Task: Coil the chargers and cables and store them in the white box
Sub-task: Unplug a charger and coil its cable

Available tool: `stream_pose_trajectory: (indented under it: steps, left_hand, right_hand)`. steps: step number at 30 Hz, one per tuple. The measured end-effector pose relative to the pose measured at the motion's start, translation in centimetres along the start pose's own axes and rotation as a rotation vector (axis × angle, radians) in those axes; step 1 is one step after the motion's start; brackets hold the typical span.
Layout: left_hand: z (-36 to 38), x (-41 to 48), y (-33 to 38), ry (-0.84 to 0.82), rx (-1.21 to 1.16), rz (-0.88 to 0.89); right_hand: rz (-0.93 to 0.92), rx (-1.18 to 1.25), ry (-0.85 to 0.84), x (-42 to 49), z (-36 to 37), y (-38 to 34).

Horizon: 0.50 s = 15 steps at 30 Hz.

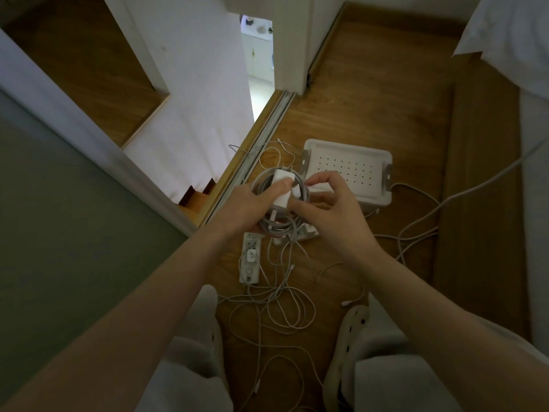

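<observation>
1. Head view, bundle: charger (281,188) sits on top of its wound coil (276,228), held in the air over the floor (386,99), just left of the box (347,145) and above the power strip (251,263).
2. Left hand (248,211) grips the bundle: thumb pressed on the charger, fingers curled under the coil. Right hand (335,215) pinches the coil's right side next to the charger with thumb and forefinger; the other fingers are curled.
3. Handling: the charger is a rigid, smooth block and likely the heaviest part. The coil is soft and springy and will probably unwind if let go. Best hold is across brick and loops together, as the left hand does, not by one strand.
4. Box: on the floor, open side up, dotted bottom showing, nothing in it yet. Its near-left rim is partly hidden by the hands.
5. Still to do: loose cables (285,307) lie tangled on the floor between the feet, thin and limp, likely to snag each other. A thicker cable (463,191) runs off to the right.
6. Room: short clear path right into the box. The door track (267,129) runs along the floor's left edge with some cable ends over it. The bed (520,40) bounds the right side.
</observation>
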<state>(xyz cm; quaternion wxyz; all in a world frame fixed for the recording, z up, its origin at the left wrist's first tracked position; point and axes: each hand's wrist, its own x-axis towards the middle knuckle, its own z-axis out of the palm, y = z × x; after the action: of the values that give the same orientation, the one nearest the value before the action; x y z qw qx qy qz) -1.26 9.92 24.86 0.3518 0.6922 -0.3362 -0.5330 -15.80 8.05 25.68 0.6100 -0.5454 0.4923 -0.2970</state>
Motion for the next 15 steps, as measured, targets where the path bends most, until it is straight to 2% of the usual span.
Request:
stream_pose_trajectory:
  steps: [7,9,12,13,15]
  left_hand:
    - [0.4,0.1,-0.1,0.033,0.029,0.008]
    - [0.2,0.2,-0.1,0.038,0.028,-0.004]
    - [0.1,0.3,-0.2,0.028,0.024,-0.011]
    - [0.1,0.3,-0.2,0.029,0.017,-0.018]
    - [0.0,0.3,-0.1,0.035,0.012,-0.022]
  right_hand:
    - [-0.134,-0.163,0.045,0.9,0.2,1.0]
    - [-0.195,-0.306,0.057,1.2,0.1,1.1]
    - [-0.39,-0.594,0.096,0.9,0.5,1.0]
    - [-0.445,-0.612,0.095,0.8,0.7,1.0]
    - [-0.443,-0.541,0.094,0.5,0.8,0.9]
